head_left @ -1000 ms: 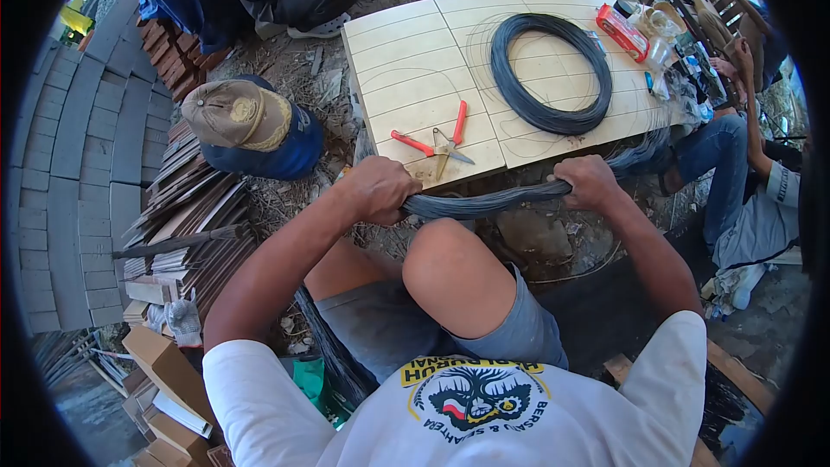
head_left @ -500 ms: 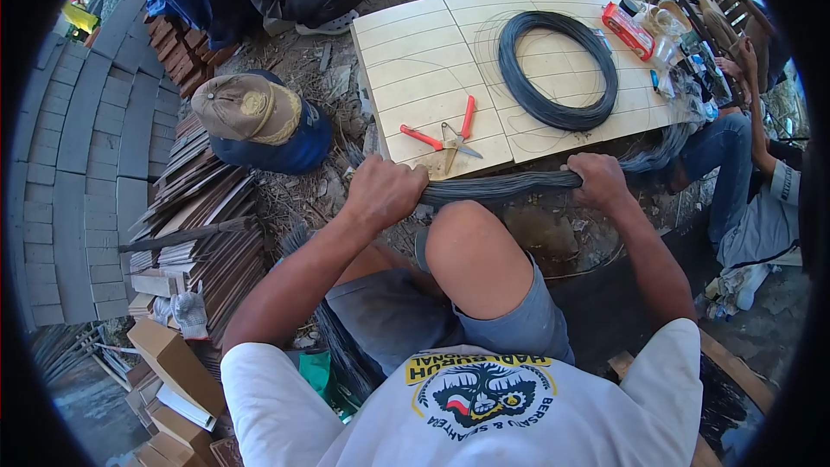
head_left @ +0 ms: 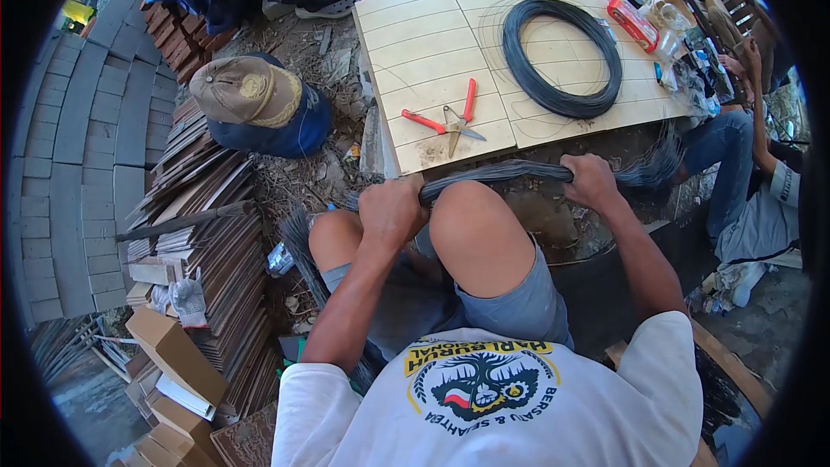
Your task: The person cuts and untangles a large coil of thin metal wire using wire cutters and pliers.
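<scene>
A thick bundle of dark wire (head_left: 497, 173) stretches across in front of my knees, bowed slightly upward in the middle. My left hand (head_left: 391, 210) is closed in a fist round its left part, just above my knee. Farther right, my right hand (head_left: 590, 183) grips the same bundle, and the loose wire ends fan out beyond it. Red-handled snips (head_left: 451, 127) lie with their handles spread on the pale board table (head_left: 415, 35). Near them rests a round coil of dark wire (head_left: 510, 60). More wire strands (head_left: 298, 246) hang beside my left knee.
A cap (head_left: 246, 91) sits on a blue container at the left, beside stacked tiles (head_left: 212, 294). A red package (head_left: 633, 23) and plastic bags lie on the table's right end. Another person's arm (head_left: 754, 78) and jeans are at the right; a crouching person is at the back.
My left hand has come toward me and to the right, nearer my knees. My right hand has shifted slightly left. The bundle between them now bows upward.
</scene>
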{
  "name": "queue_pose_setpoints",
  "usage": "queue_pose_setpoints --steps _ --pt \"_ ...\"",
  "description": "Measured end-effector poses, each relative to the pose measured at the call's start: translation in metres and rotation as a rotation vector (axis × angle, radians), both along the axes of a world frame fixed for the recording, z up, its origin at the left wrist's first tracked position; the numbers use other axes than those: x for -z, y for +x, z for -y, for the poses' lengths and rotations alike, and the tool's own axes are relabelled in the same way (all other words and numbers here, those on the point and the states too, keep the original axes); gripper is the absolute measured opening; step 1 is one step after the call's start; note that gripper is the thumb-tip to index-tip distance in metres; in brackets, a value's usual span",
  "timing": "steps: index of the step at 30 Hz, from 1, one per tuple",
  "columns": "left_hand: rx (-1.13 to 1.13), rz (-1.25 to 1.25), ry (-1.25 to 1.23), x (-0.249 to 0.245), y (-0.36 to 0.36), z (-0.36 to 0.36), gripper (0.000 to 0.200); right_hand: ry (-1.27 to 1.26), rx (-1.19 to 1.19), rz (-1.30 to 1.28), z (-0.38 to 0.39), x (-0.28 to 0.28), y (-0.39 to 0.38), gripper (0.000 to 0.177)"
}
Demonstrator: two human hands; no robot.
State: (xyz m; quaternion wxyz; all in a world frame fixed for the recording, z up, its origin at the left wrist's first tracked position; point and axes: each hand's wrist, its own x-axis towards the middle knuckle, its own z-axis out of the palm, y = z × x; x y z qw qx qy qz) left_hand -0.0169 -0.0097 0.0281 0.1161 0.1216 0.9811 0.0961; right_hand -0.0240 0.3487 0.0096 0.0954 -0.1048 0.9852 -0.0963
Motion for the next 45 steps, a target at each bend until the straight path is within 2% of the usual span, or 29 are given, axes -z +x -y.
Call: queue_pose_setpoints --steps 4,8,11,14,15,17,18,20,23,24,26,29,32,35,39,43,45 --pt "-0.121 0.01 -0.001 -0.009 0.007 0.0 0.023 -0.111 0.037 0.006 0.009 0.004 0.003 0.018" --pt "-0.185 0.034 -0.029 -0.004 0.013 -0.006 0.024 -0.062 0.092 -0.001 0.012 0.001 0.012 0.017" --pt "-0.143 -0.104 -0.034 -0.001 -0.001 0.001 0.014 -0.052 0.042 -0.018 0.006 -0.004 0.002 0.017" --pt "0.201 -0.023 0.073 -0.004 -0.031 0.018 0.019 -0.051 -0.039 -0.077 -0.009 -0.01 -0.005 0.017" --pt "0.199 -0.033 0.074 -0.011 -0.039 0.02 0.019 -0.078 -0.077 -0.099 -0.013 -0.012 -0.008 0.016" --pt "0.441 0.106 0.007 -0.025 -0.052 0.026 0.017 -0.11 -0.111 -0.128 -0.023 -0.013 -0.016 0.016" --pt "0.443 0.104 0.003 -0.022 -0.061 0.034 0.017 -0.114 -0.149 -0.147 -0.028 -0.013 -0.022 0.017" --pt "0.592 0.128 0.068 -0.013 -0.073 0.054 0.015 -0.108 -0.172 -0.126 -0.031 -0.013 -0.028 0.019" --pt "0.585 0.181 -0.011 -0.032 -0.074 0.04 0.014 -0.11 -0.168 -0.141 -0.042 -0.001 -0.03 0.02" --pt "0.583 0.182 -0.011 -0.024 -0.072 0.037 0.014 -0.093 -0.162 -0.141 -0.045 -0.002 -0.027 0.02" --pt "0.531 0.089 0.063 -0.001 -0.062 0.032 0.016 -0.121 -0.15 -0.144 -0.054 0.005 -0.022 0.02" --pt "0.427 -0.019 -0.006 -0.013 -0.053 0.02 0.018 -0.127 -0.117 -0.152 -0.056 -0.003 -0.013 0.02" --pt "0.307 -0.015 0.045 -0.021 -0.042 0.023 0.017 -0.095 -0.075 -0.161 -0.044 0.001 -0.001 0.019" --pt "0.289 -0.135 0.084 -0.009 -0.039 0.023 0.015 -0.074 -0.018 -0.195 -0.04 0.004 0.0 0.016" --pt "0.336 -0.197 -0.003 -0.018 -0.039 0.018 0.004 -0.125 -0.02 -0.246 -0.042 0.003 0.011 0.018" --pt "0.32 -0.223 -0.11 -0.032 -0.022 0.011 0.004 -0.113 -0.027 -0.274 -0.04 0.0 0.01 0.021" --pt "0.192 -0.276 -0.128 -0.03 -0.015 0.009 0.005 -0.124 -0.012 -0.287 -0.033 0.005 0.011 0.018"
